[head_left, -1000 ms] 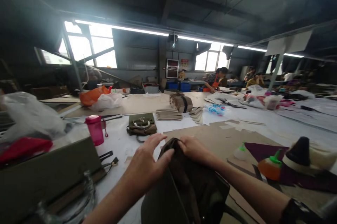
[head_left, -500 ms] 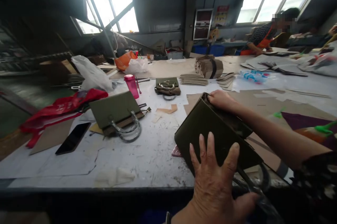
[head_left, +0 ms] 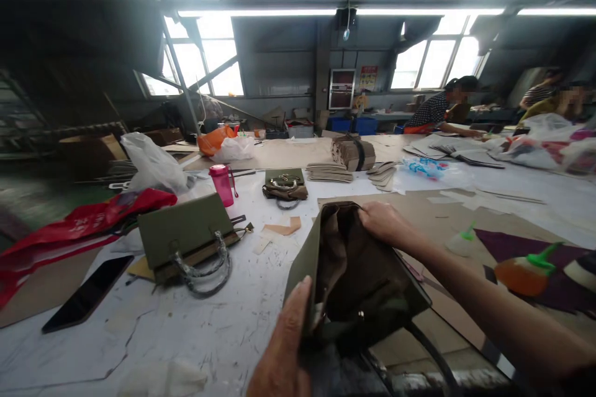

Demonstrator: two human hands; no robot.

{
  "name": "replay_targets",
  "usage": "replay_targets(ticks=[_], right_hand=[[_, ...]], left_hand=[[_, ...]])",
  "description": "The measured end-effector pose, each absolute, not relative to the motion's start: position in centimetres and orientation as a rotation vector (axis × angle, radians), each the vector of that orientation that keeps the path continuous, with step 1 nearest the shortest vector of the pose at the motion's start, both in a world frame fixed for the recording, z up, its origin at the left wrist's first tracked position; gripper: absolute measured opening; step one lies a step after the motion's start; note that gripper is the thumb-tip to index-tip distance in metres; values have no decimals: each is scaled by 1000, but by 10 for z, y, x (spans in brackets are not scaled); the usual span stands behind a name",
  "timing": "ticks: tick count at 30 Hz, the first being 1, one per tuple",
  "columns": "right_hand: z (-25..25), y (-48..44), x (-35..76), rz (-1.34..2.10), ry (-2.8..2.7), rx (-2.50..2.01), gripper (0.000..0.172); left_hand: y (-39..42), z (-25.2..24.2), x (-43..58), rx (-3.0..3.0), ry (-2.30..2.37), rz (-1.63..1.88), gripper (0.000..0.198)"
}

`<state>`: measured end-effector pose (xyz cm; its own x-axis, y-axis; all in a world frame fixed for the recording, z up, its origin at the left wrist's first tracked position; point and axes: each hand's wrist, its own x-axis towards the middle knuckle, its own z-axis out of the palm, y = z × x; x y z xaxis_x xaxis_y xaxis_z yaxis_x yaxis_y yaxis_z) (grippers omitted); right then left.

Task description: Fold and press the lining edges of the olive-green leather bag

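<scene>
A dark olive handbag (head_left: 367,273) is tilted over the table's front edge, its mouth turned toward me and its brown lining showing. My right hand (head_left: 382,222) grips the far rim of that mouth, with the fingertips partly hidden in the fold. At the near left side, my left hand (head_left: 282,347) holds the bag's edge; most of its fingers are out of sight. A handle hangs down from the bag at the front. Further left lies another olive handbag (head_left: 184,229) with plastic-wrapped handles, and a third, smaller-looking handbag (head_left: 285,186) rests farther back.
Left of me are a black phone (head_left: 88,294), a red bag (head_left: 84,223) and a pink bottle (head_left: 222,184). Bundled brown pieces (head_left: 352,153) lie at the back. On the right stands a green-nozzled bottle (head_left: 526,274) of orange liquid. Other people (head_left: 431,108) work across the table.
The handbag has turned so its open mouth faces me instead of its outer panel. My left hand went from spread fingers over the panel to the bag's left edge. The view has tilted up.
</scene>
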<state>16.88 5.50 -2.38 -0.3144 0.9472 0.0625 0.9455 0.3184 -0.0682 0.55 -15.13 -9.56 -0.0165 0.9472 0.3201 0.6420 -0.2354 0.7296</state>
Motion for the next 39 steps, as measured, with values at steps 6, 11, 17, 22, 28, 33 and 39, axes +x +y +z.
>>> replay_targets(ticks=[6, 11, 17, 22, 28, 33, 39], right_hand=[[-13, 8, 175, -92, -2569, -1734, 33], [-7, -1, 160, -658, -2433, -1504, 22], [-1, -20, 119, -188, -2785, -679, 18], [-9, -17, 90, -162, -2918, -659, 7], [-14, -10, 80, -113, -2861, -777, 11], [-15, -8, 79, -146, -2814, -841, 11], [-13, 3, 74, -127, -2835, -844, 9]], left_hand=[[-143, -57, -80, 1786, 1784, 812, 64], [-122, -49, -90, 1744, 1694, 841, 51], [-114, -57, -93, 1832, 1794, 855, 45], [-114, -46, -96, 1839, 1748, 894, 44], [-99, -42, -89, 1636, 1692, 983, 41], [-85, -48, -86, 1582, 1524, 1148, 33], [-77, -46, -90, 1507, 1593, 1112, 32]])
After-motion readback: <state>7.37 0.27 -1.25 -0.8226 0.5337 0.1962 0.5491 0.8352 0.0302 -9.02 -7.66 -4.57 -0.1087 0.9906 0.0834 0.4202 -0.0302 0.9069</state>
